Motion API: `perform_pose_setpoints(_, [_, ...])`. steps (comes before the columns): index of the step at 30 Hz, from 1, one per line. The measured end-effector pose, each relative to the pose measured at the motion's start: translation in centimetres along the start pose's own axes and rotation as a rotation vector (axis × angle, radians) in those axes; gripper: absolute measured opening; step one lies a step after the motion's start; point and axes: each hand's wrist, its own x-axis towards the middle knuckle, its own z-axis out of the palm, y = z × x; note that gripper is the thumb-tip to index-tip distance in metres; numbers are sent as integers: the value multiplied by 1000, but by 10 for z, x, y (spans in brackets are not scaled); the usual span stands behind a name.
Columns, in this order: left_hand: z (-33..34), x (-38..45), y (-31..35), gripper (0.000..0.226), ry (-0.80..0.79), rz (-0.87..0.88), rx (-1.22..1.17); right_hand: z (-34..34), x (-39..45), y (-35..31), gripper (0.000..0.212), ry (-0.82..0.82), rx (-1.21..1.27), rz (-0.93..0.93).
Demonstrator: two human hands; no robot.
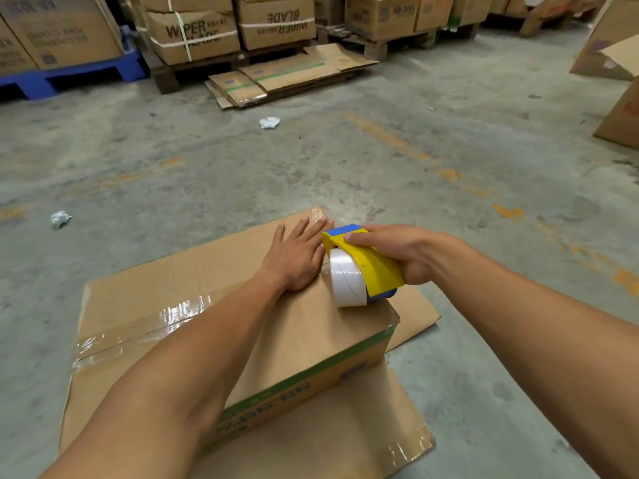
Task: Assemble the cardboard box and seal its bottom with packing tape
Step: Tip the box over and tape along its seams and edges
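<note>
A brown cardboard box (166,292) stands on the concrete floor in front of me, its flaps closed on top. Shiny clear tape (138,326) runs across the top from the left edge toward the middle. My left hand (297,257) lies flat, fingers spread, pressing on the box top near its far edge. Just to its right, my right hand (401,254) grips a yellow and blue tape dispenser (363,267) carrying a white roll. The dispenser rests on the box top by the right edge.
The box's outer flaps (345,426) lie flat on the floor in front and to the right. Flattened cartons (290,76) lie on the floor ahead. Stacked boxes on pallets (193,32) line the back. More cartons (619,119) stand at the right. Crumpled paper scraps (60,218) dot the floor.
</note>
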Motion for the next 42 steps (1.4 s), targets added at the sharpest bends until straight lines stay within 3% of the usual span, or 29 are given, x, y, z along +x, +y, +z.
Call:
perform_pose_setpoints(3, [2, 0, 0, 53, 8, -2, 4, -4, -2, 18, 32, -130, 211, -29])
perform_pose_setpoints(5, [3, 1, -1, 53, 23, -4, -1, -6, 0, 26, 35, -99, 315, -59])
perform_pose_setpoints(9, [2, 2, -2, 53, 16, -11, -9, -5, 8, 27, 59, 64, 349, -87])
perform_pose_setpoints(16, [0, -1, 0, 53, 6, -18, -21, 0, 7, 29, 72, -36, 547, -54])
perform_pose_setpoints(28, [3, -2, -1, 53, 66, -22, -80, -8, -6, 12, 68, 132, 255, -86])
perform_pose_setpoints(36, [1, -4, 0, 52, 64, -27, -78, 0, -4, 15, 73, 49, 401, -97])
perform_pose_setpoints(42, [2, -5, 0, 54, 83, -24, -94, 1, -17, 10, 63, 134, 155, -90])
